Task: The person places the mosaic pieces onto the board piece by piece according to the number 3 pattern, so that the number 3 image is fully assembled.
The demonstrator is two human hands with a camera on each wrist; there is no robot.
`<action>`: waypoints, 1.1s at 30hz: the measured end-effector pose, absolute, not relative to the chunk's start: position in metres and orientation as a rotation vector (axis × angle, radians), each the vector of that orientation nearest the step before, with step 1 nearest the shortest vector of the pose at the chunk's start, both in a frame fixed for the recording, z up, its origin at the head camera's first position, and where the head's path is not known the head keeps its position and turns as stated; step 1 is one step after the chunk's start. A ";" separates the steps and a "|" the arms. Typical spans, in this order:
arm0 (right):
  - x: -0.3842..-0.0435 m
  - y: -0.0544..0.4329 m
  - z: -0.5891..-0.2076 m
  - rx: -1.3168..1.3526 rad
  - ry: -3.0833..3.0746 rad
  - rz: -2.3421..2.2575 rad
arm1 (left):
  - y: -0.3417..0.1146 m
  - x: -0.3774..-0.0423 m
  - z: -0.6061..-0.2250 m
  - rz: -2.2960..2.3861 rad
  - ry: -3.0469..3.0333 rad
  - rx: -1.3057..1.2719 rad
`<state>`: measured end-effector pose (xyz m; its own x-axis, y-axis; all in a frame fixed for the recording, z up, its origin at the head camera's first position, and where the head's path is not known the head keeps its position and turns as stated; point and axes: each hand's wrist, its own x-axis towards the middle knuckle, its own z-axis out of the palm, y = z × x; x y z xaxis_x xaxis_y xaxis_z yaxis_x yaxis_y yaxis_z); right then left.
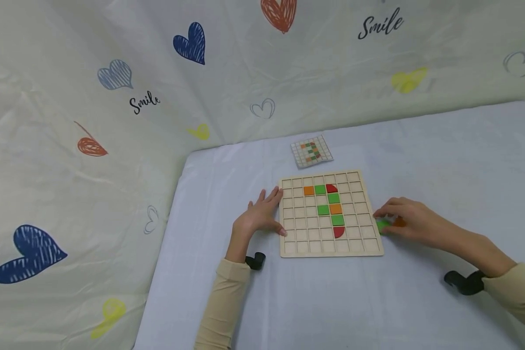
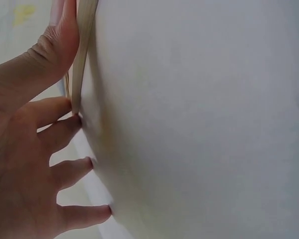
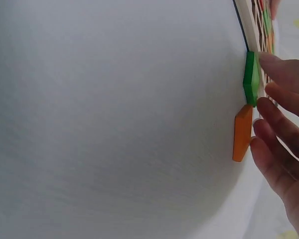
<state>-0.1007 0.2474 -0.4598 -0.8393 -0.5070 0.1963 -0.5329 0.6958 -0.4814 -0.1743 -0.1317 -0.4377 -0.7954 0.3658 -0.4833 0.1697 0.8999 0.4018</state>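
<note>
A wooden grid board (image 1: 302, 249) lies on the white tablecloth, with green, orange and red tiles set in several of its squares. My left hand (image 1: 259, 216) is spread at the board's left edge, its thumb on the rim; in the left wrist view its fingers (image 2: 84, 216) are apart and hold nothing. Beside the board's right edge, my right hand (image 1: 409, 219) pinches a green square tile (image 3: 251, 79) with thumb and fingertips, low at the table. An orange tile (image 3: 242, 133) is just below the same fingers, nearly touching the green one.
A small card (image 1: 311, 151) printed with a coloured grid pattern is behind the board. White cloth (image 1: 323, 301) covers the table. A curtain (image 1: 227, 87) with hearts and lettering hangs at the back and left. Black wrist mounts (image 1: 463, 283) stick out near both sleeves.
</note>
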 end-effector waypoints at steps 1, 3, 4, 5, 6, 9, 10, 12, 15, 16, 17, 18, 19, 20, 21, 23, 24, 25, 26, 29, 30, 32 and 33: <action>-0.100 0.247 -0.459 0.870 -2.869 0.822 | -0.132 -0.174 -0.438 0.457 2.491 0.384; -0.100 0.247 -0.457 0.851 -2.918 0.806 | -0.132 -0.175 -0.438 0.456 2.491 0.381; -0.100 0.247 -0.457 0.839 -2.942 0.798 | -0.132 -0.175 -0.438 0.455 2.490 0.380; -0.099 0.247 -0.456 0.829 -2.962 0.794 | -0.132 -0.175 -0.438 0.451 2.490 0.381; -0.100 0.246 -0.456 0.828 -2.974 0.798 | -0.132 -0.176 -0.438 0.449 2.491 0.378; -0.101 0.244 -0.458 0.823 -2.988 0.792 | -0.133 -0.176 -0.438 0.439 2.492 0.371; -0.101 0.244 -0.459 0.823 -2.987 0.787 | -0.134 -0.175 -0.438 0.439 2.493 0.370; -0.101 0.243 -0.460 0.824 -2.984 0.780 | -0.134 -0.175 -0.438 0.442 2.494 0.372; -0.101 0.243 -0.461 0.816 -2.976 0.788 | -0.134 -0.175 -0.438 0.459 2.493 0.385; -0.101 0.243 -0.461 0.818 -2.973 0.796 | -0.134 -0.175 -0.438 0.463 2.492 0.390; -0.101 0.243 -0.461 0.819 -2.965 0.797 | -0.134 -0.175 -0.438 0.463 2.491 0.395; -0.101 0.243 -0.462 0.821 -2.955 0.799 | -0.133 -0.175 -0.438 0.463 2.491 0.398; -0.101 0.244 -0.462 0.823 -2.948 0.803 | -0.133 -0.175 -0.438 0.461 2.490 0.400; -0.101 0.244 -0.462 0.822 -2.947 0.806 | -0.133 -0.174 -0.438 0.461 2.489 0.399; -0.101 0.244 -0.462 0.819 -2.943 0.803 | -0.132 -0.174 -0.438 0.460 2.488 0.398; -0.101 0.245 -0.463 0.809 -2.939 0.798 | -0.132 -0.174 -0.437 0.462 2.488 0.396; -0.102 0.245 -0.463 0.802 -2.944 0.804 | -0.131 -0.174 -0.437 0.466 2.487 0.395; -0.102 0.245 -0.463 0.793 -2.949 0.811 | -0.131 -0.174 -0.436 0.471 2.484 0.392; -0.103 0.245 -0.464 0.789 -2.952 0.821 | -0.131 -0.174 -0.435 0.474 2.484 0.389; -0.104 0.244 -0.465 0.775 -2.944 0.849 | -0.130 -0.174 -0.434 0.479 2.479 0.384; -0.105 0.244 -0.466 0.777 -2.935 0.856 | -0.129 -0.174 -0.434 0.478 2.476 0.381; -0.105 0.244 -0.467 0.786 -2.896 0.855 | -0.129 -0.174 -0.433 0.480 2.471 0.375; -0.105 0.244 -0.468 0.791 -2.872 0.846 | -0.129 -0.174 -0.433 0.483 2.468 0.373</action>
<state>-0.1053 0.2442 -0.4677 -0.8687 -0.4611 0.1810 -0.4856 0.7205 -0.4951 -0.1744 -0.1289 -0.4327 -0.7862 0.3674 -0.4970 0.1530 0.8948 0.4194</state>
